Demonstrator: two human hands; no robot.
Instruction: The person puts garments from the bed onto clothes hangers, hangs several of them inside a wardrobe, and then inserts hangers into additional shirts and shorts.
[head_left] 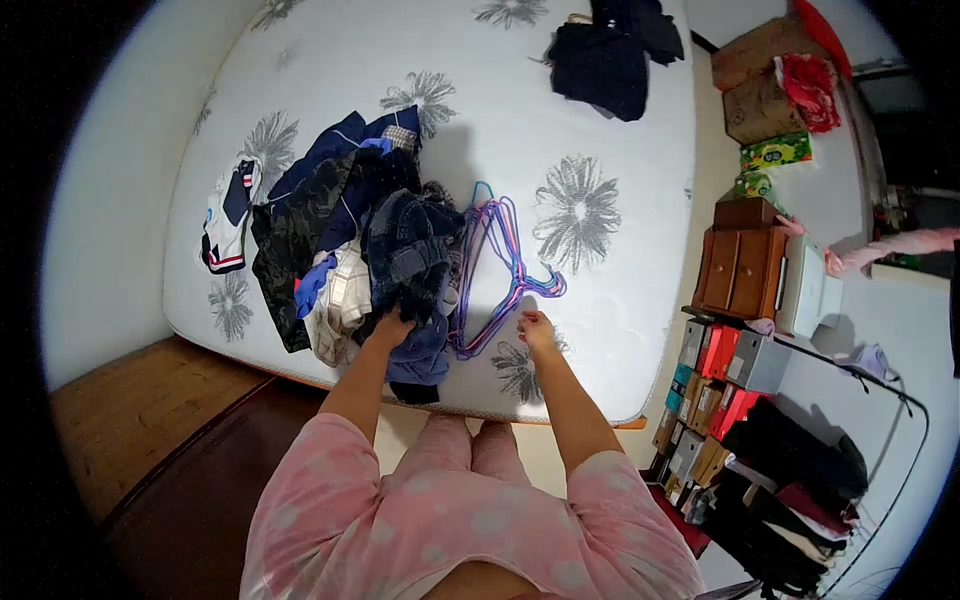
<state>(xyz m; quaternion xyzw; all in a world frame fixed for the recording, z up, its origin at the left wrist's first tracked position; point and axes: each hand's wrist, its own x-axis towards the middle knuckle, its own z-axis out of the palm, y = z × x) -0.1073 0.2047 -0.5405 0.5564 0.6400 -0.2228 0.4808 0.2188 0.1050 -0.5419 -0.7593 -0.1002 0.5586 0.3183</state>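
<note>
L hand on the clothes pile, can't tell if its grip's closed; R hand part-curled, grip unclear, nr the hangers, all on the mattress. Text on stacked boxes opp. me: too sm. to read.

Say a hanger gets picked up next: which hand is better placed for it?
Probably the right hand: it is close beside the hangers, with nothing visible in it, while the left hand is at the clothes pile.
</note>
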